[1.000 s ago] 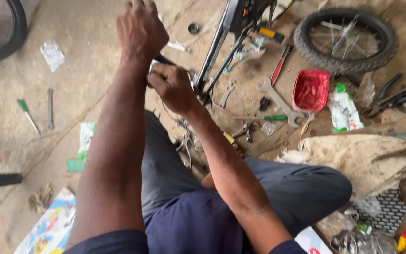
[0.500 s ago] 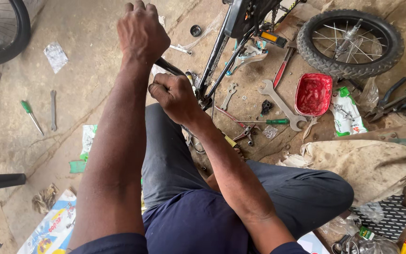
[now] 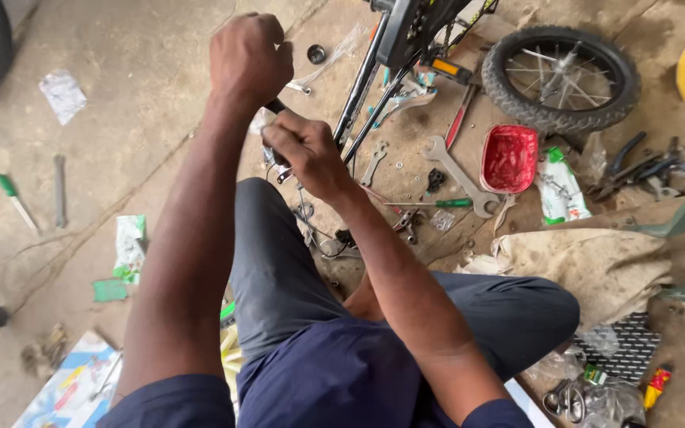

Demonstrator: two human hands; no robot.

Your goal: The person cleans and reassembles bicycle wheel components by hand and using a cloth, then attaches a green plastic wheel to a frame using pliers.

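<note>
Left hand [image 3: 249,54] was a closed fist at 12 o'clock, wrapped on a dark bar-shaped tool [image 3: 276,105]; only a short stub showed below the fist. Right hand [image 3: 308,154] sat just below it, toward 5 o'clock from the left, fingers curled tight on the lower end of the same part, next to a small silver fitting. Exact tool type: couldn't tell, mostly hidden by both hands.

Tool's long axis ran roughly 11 to 5 o'clock, upper end in the left fist, lower end under the right.

Bike frame [image 3: 390,55] stood just right of the hands, tubes slanting from 1 o'clock down to 7, touching or nearly touching the right hand.

On the floor [image 3: 120,119]: small wheel [image 3: 560,78] at 2 o'clock, red tub [image 3: 509,158] below it, big open spanner [image 3: 457,173] lying 11-to-5 beside the tub, green-handled screwdriver [image 3: 16,202] at 9 o'clock.
</note>
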